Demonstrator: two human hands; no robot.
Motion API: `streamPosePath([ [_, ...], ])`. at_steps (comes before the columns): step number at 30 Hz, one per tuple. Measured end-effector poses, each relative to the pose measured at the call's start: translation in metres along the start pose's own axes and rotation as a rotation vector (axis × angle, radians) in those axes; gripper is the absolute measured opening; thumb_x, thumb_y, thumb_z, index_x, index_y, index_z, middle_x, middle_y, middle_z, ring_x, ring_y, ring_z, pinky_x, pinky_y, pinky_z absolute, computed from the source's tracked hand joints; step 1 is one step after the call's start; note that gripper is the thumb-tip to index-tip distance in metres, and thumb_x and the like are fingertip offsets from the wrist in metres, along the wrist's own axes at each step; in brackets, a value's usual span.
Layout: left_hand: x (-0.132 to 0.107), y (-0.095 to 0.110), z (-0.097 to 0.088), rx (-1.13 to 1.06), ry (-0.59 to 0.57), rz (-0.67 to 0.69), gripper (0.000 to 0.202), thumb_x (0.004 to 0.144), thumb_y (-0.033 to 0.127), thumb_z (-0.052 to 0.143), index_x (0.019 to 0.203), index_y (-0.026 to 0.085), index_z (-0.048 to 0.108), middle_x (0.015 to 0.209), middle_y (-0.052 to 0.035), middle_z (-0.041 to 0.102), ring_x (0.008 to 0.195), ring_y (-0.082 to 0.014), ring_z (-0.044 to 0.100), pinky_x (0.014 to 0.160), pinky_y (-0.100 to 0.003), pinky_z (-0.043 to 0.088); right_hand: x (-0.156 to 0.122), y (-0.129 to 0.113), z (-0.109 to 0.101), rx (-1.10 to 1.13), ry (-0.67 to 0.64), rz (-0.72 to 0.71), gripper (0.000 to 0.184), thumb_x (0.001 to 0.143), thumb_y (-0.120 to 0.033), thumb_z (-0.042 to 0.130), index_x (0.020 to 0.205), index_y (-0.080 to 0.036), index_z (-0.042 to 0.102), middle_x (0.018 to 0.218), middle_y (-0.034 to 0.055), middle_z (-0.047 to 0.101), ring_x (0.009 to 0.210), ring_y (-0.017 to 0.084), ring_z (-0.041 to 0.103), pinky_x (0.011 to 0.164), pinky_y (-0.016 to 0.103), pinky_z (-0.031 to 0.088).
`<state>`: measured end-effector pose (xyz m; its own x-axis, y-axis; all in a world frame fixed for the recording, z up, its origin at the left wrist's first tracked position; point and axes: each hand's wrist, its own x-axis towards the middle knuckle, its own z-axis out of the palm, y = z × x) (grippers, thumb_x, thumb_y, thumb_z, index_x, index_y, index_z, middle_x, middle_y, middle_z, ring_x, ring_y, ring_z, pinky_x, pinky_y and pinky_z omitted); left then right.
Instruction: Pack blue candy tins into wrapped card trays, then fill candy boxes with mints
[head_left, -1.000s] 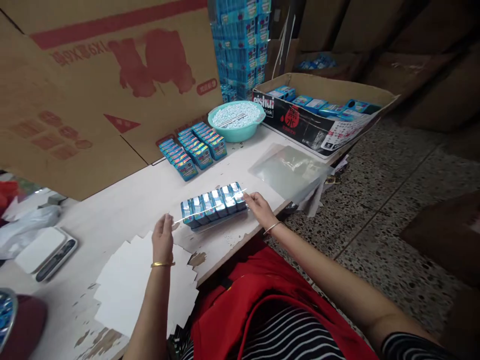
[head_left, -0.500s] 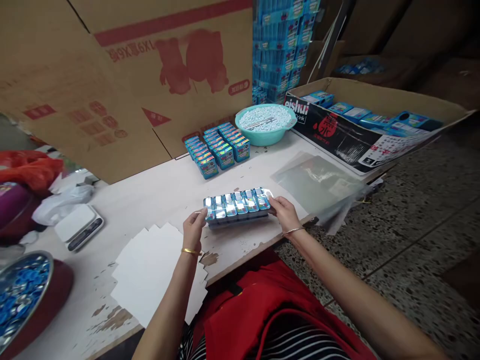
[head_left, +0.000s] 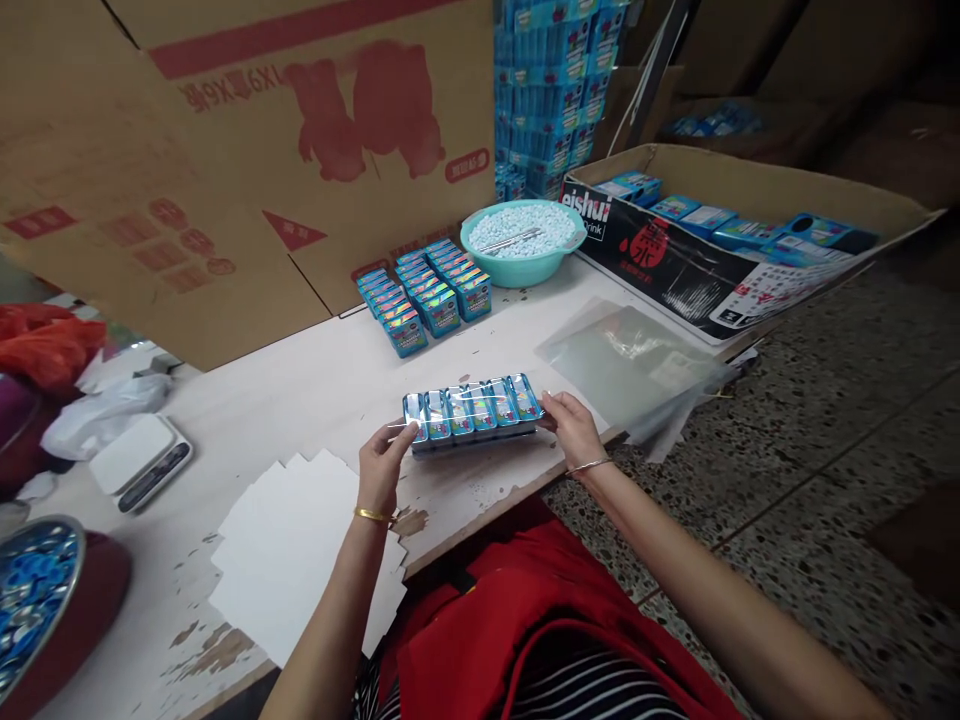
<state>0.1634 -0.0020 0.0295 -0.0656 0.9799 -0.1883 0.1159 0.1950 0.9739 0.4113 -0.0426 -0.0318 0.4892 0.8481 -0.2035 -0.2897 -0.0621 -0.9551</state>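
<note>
A row of several small blue boxes (head_left: 474, 408) in shiny clear plastic lies across the table near its front edge. My left hand (head_left: 381, 468) pinches the left end of this wrapped pack, thumb on top. At the opposite end my right hand (head_left: 571, 425) has its thumb and fingers closed on the plastic at the corner. Beyond the pack, more blue boxes (head_left: 439, 312) stand in three rows. To the right lie flat clear plastic bags (head_left: 626, 350). White paper sheets (head_left: 292, 550) are fanned out beside my left forearm.
A turquoise basin (head_left: 521, 268) of pale blue pellets with metal tongs stands behind. An open carton (head_left: 652, 270) of blue boxes is at the right. A large cardboard box (head_left: 247, 200) walls the back. A white scale (head_left: 142, 460) and a red bowl (head_left: 94, 590) sit left.
The view has shifted slightly, so most things appear a little further left. Both hands keep their hold on the wrapped pack; its plastic reflections differ.
</note>
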Motion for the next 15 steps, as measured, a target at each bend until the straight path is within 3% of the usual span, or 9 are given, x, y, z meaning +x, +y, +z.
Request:
streamPosePath([
  [4, 0.01, -0.005, -0.005, -0.027, -0.04, -0.059, 0.045, 0.055, 0.051, 0.079, 0.081, 0.015, 0.071, 0.086, -0.0058, 0.068, 0.081, -0.0169, 0.06, 0.071, -0.027, 0.046, 0.005, -0.005, -0.003, -0.033, -0.043, -0.009, 0.054, 0.057, -0.066, 0.071, 0.058, -0.021, 0.041, 0.06, -0.0049, 0.049, 0.06, 0.011, 0.049, 0.061, 0.025, 0.046],
  [10, 0.02, -0.006, -0.007, 0.001, -0.017, -0.161, 0.064, 0.063, 0.07, 0.062, 0.093, 0.014, 0.068, 0.092, -0.0078, 0.067, 0.074, -0.015, 0.059, 0.07, -0.028, 0.044, 0.023, -0.022, -0.008, -0.144, -0.058, 0.146, 0.059, 0.065, -0.076, 0.057, 0.069, -0.018, 0.056, 0.071, 0.0024, 0.06, 0.062, 0.012, 0.055, 0.054, 0.023, 0.044],
  [13, 0.023, -0.004, -0.004, 0.075, 0.088, -0.096, 0.058, 0.067, 0.071, 0.057, 0.081, 0.016, 0.065, 0.087, -0.0055, 0.065, 0.075, -0.0152, 0.056, 0.065, -0.026, 0.04, 0.031, -0.026, -0.002, -0.175, -0.073, 0.143, 0.058, 0.062, -0.075, 0.061, 0.063, -0.018, 0.056, 0.061, -0.0004, 0.055, 0.052, 0.009, 0.047, 0.048, 0.022, 0.039],
  [15, 0.027, -0.001, -0.001, 0.11, 0.154, -0.031, 0.046, 0.066, 0.062, 0.062, 0.07, 0.017, 0.061, 0.075, -0.0021, 0.062, 0.071, -0.0141, 0.053, 0.062, -0.025, 0.037, 0.036, -0.028, 0.004, -0.15, -0.09, 0.093, 0.055, 0.054, -0.071, 0.069, 0.057, -0.018, 0.052, 0.054, -0.0039, 0.049, 0.048, 0.008, 0.041, 0.047, 0.022, 0.035],
])
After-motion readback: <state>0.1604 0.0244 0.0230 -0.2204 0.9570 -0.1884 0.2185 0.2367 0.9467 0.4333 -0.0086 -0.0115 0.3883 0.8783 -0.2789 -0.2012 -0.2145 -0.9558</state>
